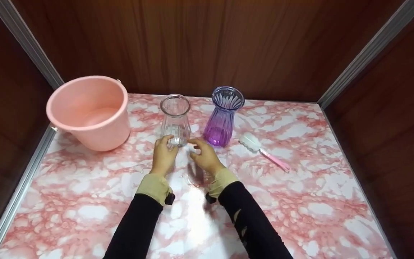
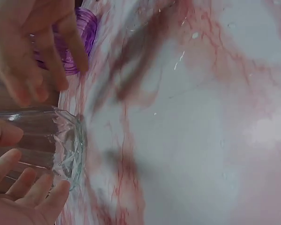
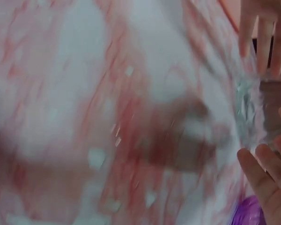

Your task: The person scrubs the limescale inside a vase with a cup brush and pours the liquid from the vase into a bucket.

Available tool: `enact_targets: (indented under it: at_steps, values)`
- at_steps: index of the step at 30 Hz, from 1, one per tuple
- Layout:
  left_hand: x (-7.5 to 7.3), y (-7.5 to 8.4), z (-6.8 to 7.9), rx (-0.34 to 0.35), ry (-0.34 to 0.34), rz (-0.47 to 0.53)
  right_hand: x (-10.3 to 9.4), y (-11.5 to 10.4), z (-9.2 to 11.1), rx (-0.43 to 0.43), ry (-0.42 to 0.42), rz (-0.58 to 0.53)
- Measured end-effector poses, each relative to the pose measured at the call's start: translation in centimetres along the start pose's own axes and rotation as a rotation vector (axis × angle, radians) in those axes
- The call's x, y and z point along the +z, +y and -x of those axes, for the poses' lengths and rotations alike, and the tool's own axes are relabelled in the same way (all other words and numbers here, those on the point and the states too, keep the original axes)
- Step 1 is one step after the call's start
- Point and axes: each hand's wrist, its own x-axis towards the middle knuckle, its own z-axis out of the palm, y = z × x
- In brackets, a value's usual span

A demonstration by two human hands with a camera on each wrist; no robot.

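Observation:
A clear glass vase [image 1: 175,124] with a flared rim stands upright on the marbled surface. My left hand [image 1: 164,156] is at the near left of its base, fingers loosely bent; whether they touch the glass I cannot tell. On the other side, my right hand [image 1: 207,158] is spread, its fingers apart from the vase in the right wrist view, where the clear base [image 3: 247,110] lies between both hands. A ribbed vase [image 1: 221,122], blue above and purple below, stands just beyond the right hand. Neither hand holds anything.
At the left stands a pink bucket [image 1: 99,133] with its mouth up. A white-headed brush [image 1: 261,149] with a pink handle lies to the right. Brown wood-look panels [image 1: 228,46] enclose the back and sides. Small wet-looking drops [image 2: 195,35] dot the surface.

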Motion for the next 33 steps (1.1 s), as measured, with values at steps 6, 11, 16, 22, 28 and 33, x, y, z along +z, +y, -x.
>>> enact_targets:
  at_steps: [6,11,16,22,28,33]
  values:
    - [-0.5,-0.3,-0.2,0.018,-0.028,-0.024,-1.7,1.7,1.0,-0.054,0.051,0.063]
    - [-1.2,-0.6,-0.2,0.026,-0.113,-0.073,-3.7,3.0,1.6,-0.008,0.093,0.133]
    - [-1.7,-0.6,-0.3,0.042,-0.216,-0.158,-5.6,4.4,2.3,0.021,0.143,0.245]
    - [-1.9,-1.0,-0.3,0.165,-0.223,-0.298,-7.4,6.0,3.3,0.004,0.207,0.351]
    - [-2.7,-1.5,-0.4,0.166,-0.253,-0.486,-9.0,7.2,3.6,-0.019,0.24,0.485]
    - [-3.7,-2.0,-0.3,0.14,-0.27,-0.599,-10.0,7.9,4.1,0.136,0.274,0.558]
